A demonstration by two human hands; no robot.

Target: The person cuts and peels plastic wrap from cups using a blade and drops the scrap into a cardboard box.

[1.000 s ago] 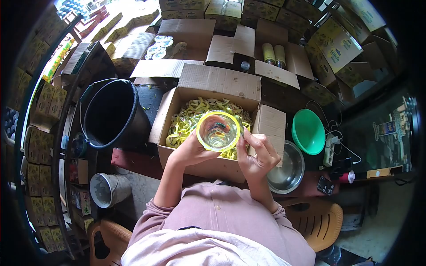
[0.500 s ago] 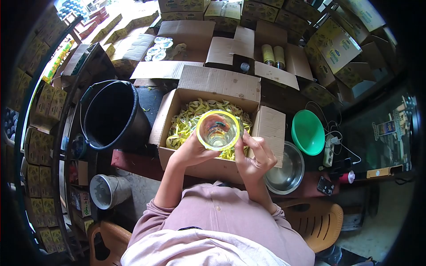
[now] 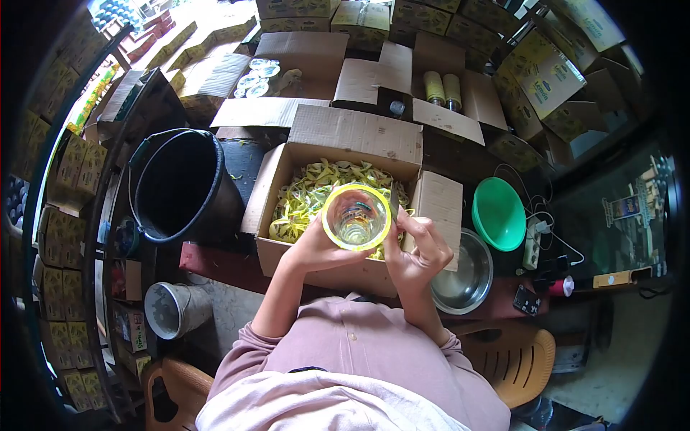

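Observation:
My left hand (image 3: 314, 246) is wrapped around the left side of a clear cup with a yellow rim (image 3: 357, 249), its open mouth tilted up towards me. On the cup's other side, my right hand (image 3: 419, 248) has thumb and forefinger pinched close to the rim. A thin, dark, narrow piece shows between those fingers and the cup; its kind is unclear. Below and behind both hands stands an open cardboard box (image 3: 267, 188) filled with curled yellow-and-white strips (image 3: 298, 208).
Left of the box stands a black bucket (image 3: 228, 208), with a grey bucket (image 3: 188, 313) lower down. A green bowl (image 3: 499, 214) and a metal basin (image 3: 467, 284) sit to the right. Behind are open cartons (image 3: 305, 61), one with two yellow-wrapped cylinders (image 3: 434, 87).
The cup has moved slightly down and right with my left hand. My right hand has shifted a little right, and the thin dark piece beside the cup shows more clearly.

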